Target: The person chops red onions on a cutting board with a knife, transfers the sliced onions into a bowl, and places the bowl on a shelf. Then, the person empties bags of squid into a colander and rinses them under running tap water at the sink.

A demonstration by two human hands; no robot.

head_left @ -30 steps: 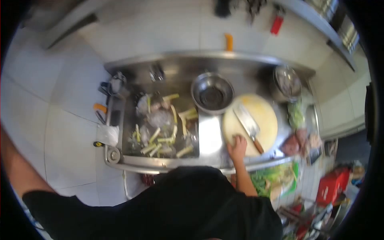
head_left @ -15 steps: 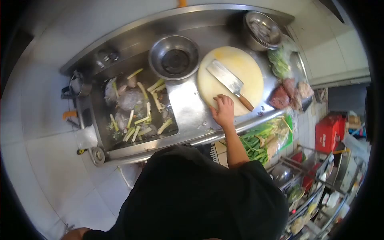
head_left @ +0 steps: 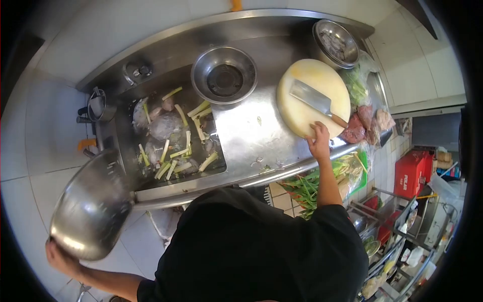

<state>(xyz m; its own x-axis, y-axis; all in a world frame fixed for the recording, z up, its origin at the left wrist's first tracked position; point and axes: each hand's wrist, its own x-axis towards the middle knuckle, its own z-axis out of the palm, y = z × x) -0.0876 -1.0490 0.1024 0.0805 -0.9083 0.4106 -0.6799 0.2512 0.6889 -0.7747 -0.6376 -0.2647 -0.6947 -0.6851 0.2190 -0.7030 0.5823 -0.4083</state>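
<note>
At the lower left, my left hand (head_left: 61, 259) grips the rim of a large metal bowl (head_left: 93, 206), tilted beside the sink's left end. My right hand (head_left: 319, 143) rests with its fingers on the near edge of a thick round cutting board (head_left: 302, 110), its thumb apart from them. A cleaver (head_left: 311, 96) with a wooden handle lies flat on the board, just beyond my right fingers. In the sink (head_left: 219, 168), pale green-white stalks (head_left: 164, 151) lie among clear plastic-like lumps (head_left: 165, 126).
A steel bowl (head_left: 224, 75) stands right of the sink. Stacked bowls (head_left: 336, 44), bagged greens (head_left: 355, 85) and raw meat (head_left: 354, 130) are at the right. Leafy vegetables (head_left: 309, 186) lie below the counter edge. A red crate (head_left: 410, 173) and metal racks stand farther right.
My left hand has come into view at the lower left, holding the large bowl. The cutting board, with the cleaver on it, has shifted right along with my right hand.
</note>
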